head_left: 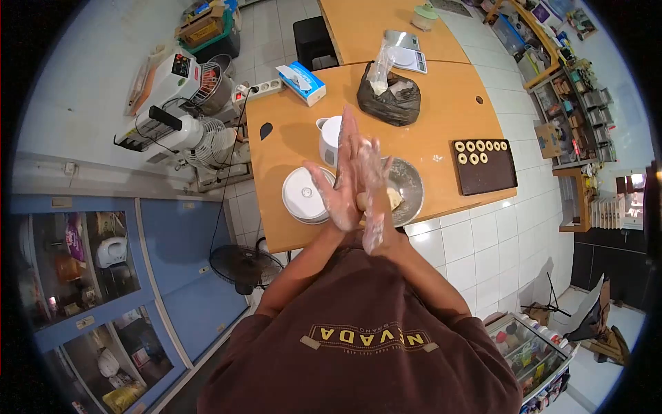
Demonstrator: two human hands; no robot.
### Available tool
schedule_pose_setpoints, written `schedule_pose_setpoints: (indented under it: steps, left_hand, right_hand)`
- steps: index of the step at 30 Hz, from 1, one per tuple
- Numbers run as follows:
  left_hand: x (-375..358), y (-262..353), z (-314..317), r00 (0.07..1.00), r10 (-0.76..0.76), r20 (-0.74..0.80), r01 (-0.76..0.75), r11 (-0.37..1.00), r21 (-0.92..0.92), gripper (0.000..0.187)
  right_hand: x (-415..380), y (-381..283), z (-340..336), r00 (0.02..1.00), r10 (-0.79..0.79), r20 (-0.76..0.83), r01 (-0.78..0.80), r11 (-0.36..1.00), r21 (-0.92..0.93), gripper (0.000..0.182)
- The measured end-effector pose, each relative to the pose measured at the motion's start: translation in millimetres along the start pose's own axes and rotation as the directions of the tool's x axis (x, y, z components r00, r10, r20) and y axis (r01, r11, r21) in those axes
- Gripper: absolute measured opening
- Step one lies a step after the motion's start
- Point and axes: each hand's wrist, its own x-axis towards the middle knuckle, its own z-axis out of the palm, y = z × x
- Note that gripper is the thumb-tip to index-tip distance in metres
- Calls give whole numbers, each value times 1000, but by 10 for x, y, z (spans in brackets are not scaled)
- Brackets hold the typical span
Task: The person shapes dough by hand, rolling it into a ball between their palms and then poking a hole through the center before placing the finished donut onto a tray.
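Observation:
My left hand (339, 188) is raised over the table's front edge, fingers stretched out and thumb apart. My right hand (373, 185) is close beside it, palm turned toward the left one, fingers straight. White flour coats both hands. Whether a small piece of dough sits between the palms, I cannot make out. Beneath and to the right of my right hand is a metal bowl (413, 190) holding pale dough (394, 199), partly hidden by that hand. A white round lidded container (303, 195) stands left of my left hand, with a white jug (329, 141) behind it.
On the wooden table (289, 138), a dark baking tray (487, 176) at right carries several dough rings (471, 146). Farther back are a black plastic bag (389, 103), a digital scale (411, 61) and a blue tissue box (302, 83). A fan (243, 268) and a mixer (181, 76) stand at left.

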Motion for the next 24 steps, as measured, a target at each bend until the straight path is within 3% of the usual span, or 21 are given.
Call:
schedule_pose_setpoints:
  steps: [1, 2, 3, 6, 10, 12, 13, 14, 17, 20, 24]
  left_hand:
    - [-13, -43, -15, 998, -47, -47, 45, 998, -35, 114]
    - [-32, -106, -34, 991, -97, -90, 90, 993, -73, 115]
    - [-85, -234, -69, 999, -31, -19, 31, 1000, 3, 118]
    - [-171, -105, 60, 993, -47, 106, 24, 979, 204, 121]
    - [-59, 131, 158, 999, 10, 36, -14, 992, 124, 124]
    - [17, 88, 70, 1000, -11, -15, 9, 995, -95, 123]
    - [34, 36, 29, 995, -60, -79, 44, 982, -186, 122]
    - [27, -39, -21, 984, -116, -136, 74, 958, -278, 120]
    - [-121, -309, -179, 994, 7, 106, -10, 1000, 20, 114]
    - [-108, -194, 37, 990, 64, 129, -90, 975, 203, 126]
    - [-70, 39, 87, 997, 47, 63, -51, 997, 50, 125]
  right_hand:
    - [-30, -81, 20, 1000, -2, 22, -1, 991, 136, 100]
    - [19, -112, 3, 1000, -10, -20, 12, 995, 95, 98]
    - [116, -147, -25, 998, -18, -64, 22, 998, 52, 96]
    - [302, -99, -94, 983, -58, -174, 53, 998, -37, 93]
    - [262, 62, -155, 983, -96, -158, 86, 994, -69, 97]
    - [75, -32, -57, 999, -30, -28, 26, 990, -137, 105]
    - [23, -23, -17, 994, -109, -28, 107, 993, -53, 100]
    - [21, -9, 3, 991, -127, -38, 121, 985, -126, 98]
    - [195, 43, 46, 967, -195, -163, 163, 967, -194, 95]
    - [347, 108, -160, 964, -135, -230, 127, 991, -52, 98]
    - [197, 16, -143, 991, -28, -131, 29, 1000, 6, 97]
